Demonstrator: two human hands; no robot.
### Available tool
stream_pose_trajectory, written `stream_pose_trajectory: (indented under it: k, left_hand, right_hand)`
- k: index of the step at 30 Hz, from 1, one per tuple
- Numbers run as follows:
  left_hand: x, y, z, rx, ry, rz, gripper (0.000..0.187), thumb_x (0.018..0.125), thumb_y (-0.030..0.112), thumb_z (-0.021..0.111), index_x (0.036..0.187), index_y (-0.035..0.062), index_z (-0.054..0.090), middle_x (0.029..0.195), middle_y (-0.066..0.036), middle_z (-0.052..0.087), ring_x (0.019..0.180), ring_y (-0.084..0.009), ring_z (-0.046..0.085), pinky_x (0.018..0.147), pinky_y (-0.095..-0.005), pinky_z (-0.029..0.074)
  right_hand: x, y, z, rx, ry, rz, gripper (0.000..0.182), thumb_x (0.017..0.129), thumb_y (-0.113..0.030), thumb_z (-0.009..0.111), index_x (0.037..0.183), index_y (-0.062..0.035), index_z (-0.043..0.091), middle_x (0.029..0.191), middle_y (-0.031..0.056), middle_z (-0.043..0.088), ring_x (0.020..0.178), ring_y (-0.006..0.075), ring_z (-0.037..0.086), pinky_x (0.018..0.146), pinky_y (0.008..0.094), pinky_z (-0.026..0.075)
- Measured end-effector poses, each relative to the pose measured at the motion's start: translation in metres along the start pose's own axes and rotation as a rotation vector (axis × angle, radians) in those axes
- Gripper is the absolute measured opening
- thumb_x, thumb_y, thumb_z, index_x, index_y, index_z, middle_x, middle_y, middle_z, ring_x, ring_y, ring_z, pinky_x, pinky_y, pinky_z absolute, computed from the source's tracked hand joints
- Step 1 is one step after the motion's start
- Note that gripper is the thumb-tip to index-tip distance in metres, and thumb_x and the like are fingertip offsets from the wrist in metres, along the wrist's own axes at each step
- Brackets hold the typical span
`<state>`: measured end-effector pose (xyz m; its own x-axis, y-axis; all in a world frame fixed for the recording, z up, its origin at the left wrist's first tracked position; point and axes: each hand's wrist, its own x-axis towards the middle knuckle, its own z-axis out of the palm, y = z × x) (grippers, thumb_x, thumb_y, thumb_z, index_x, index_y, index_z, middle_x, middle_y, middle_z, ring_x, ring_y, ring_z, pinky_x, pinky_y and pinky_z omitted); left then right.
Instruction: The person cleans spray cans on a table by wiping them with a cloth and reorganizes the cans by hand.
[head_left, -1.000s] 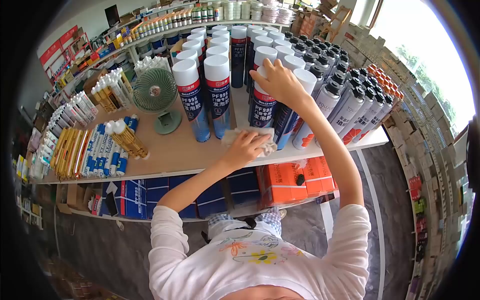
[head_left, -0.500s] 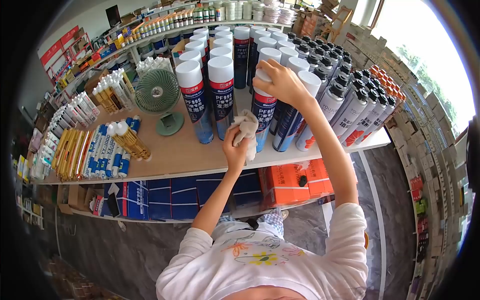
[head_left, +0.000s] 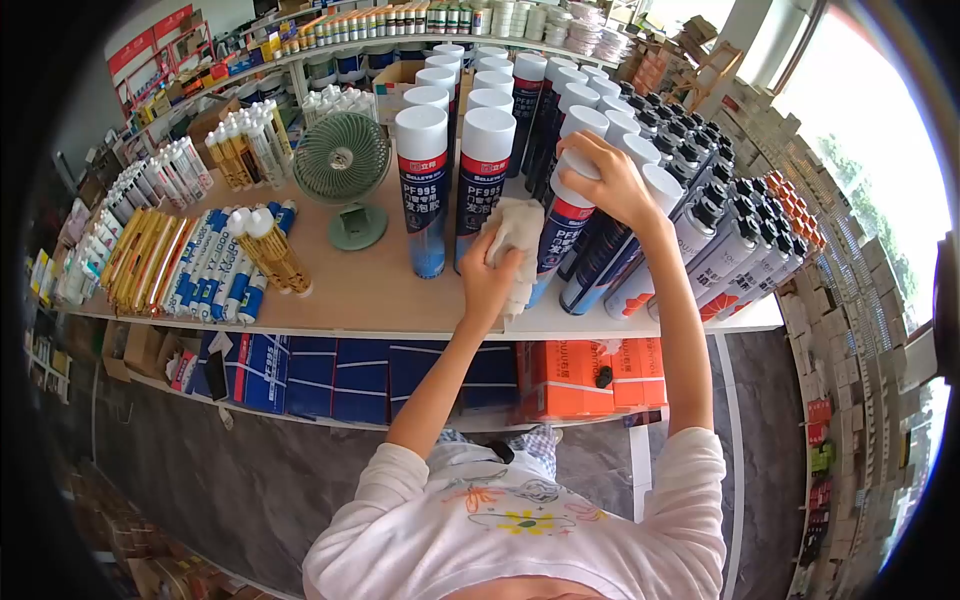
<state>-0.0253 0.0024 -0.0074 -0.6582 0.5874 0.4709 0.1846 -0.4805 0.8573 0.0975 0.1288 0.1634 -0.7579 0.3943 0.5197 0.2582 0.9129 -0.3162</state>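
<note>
My right hand (head_left: 612, 182) grips the white cap of a blue spray foam can (head_left: 562, 232), which leans slightly on the wooden table top. A crumpled beige cloth (head_left: 516, 240) is bunched in my left hand (head_left: 488, 278), pressed near the left side of that can. Left of the cloth stand more white-capped cans of the same kind, the closest being a can (head_left: 424, 190) with a red and dark blue label and another can (head_left: 487, 170) beside it. To the right of my right hand, a white-capped can (head_left: 600, 268) stands near the table's front edge.
A green fan (head_left: 343, 165) stands left of the cans. Sealant tubes (head_left: 205, 275) lie and stand farther left. Black-capped silver cans (head_left: 690, 222) crowd the right side. Blue boxes (head_left: 360, 380) and orange boxes (head_left: 570, 378) sit on the shelf below.
The view has shifted, so the table's contents appear farther right. The cloth looks more spread out beside the can. My right hand stays on the cap, and the can now leans more.
</note>
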Motion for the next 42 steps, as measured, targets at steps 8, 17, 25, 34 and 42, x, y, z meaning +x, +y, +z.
stream_pose_trajectory:
  k: [8,17,25,34,42]
  left_hand:
    - [-0.028,-0.042,-0.024,0.076,-0.022,-0.206,0.036,0.076,0.007,0.065,0.109,-0.0059,0.065,0.098,-0.015,0.07,0.088,-0.0188,0.067,0.08,-0.0293,0.051]
    - [-0.025,-0.027,-0.035,0.055,-0.066,-0.168,0.039,0.072,0.003,0.066,0.11,-0.005,0.066,0.106,-0.011,0.068,0.094,-0.0174,0.064,0.084,-0.0295,0.05]
    - [-0.027,-0.018,-0.045,-0.046,0.007,-0.129,0.029,0.075,0.001,0.064,0.102,-0.007,0.067,0.097,-0.007,0.065,0.09,-0.0154,0.062,0.08,-0.027,0.048]
    - [-0.029,-0.01,-0.047,-0.048,0.028,-0.15,0.031,0.073,-0.001,0.065,0.104,-0.0033,0.067,0.095,-0.006,0.067,0.086,-0.0121,0.062,0.077,-0.0256,0.048]
    - [-0.023,0.005,-0.057,-0.05,0.009,-0.144,0.028,0.075,0.001,0.064,0.103,-0.0047,0.066,0.102,-0.006,0.067,0.091,-0.0145,0.062,0.081,-0.0279,0.048]
  right_hand:
    - [0.01,-0.015,0.003,-0.076,-0.092,0.107,0.037,0.086,-0.032,0.062,0.113,-0.0071,0.058,0.11,0.0148,0.061,0.101,0.0352,0.06,0.087,0.0405,0.047]
    - [-0.034,-0.068,0.006,-0.214,0.319,0.117,0.057,0.086,-0.035,0.07,0.129,-0.0045,0.048,0.118,0.0212,0.054,0.111,0.0385,0.054,0.09,0.0451,0.048]
    - [-0.128,-0.045,0.102,0.131,0.818,0.32,0.065,0.083,-0.017,0.075,0.132,0.0041,0.038,0.133,0.0239,0.043,0.126,0.0363,0.042,0.101,0.0441,0.041]
    - [-0.132,0.0,0.179,0.022,0.392,0.546,0.096,0.072,-0.037,0.083,0.136,0.0106,0.03,0.129,0.0305,0.045,0.12,0.0455,0.046,0.097,0.0483,0.041]
    - [-0.14,0.001,0.172,0.152,0.445,0.628,0.087,0.074,-0.033,0.082,0.137,0.0022,0.033,0.117,0.0279,0.056,0.106,0.0422,0.057,0.086,0.0437,0.048]
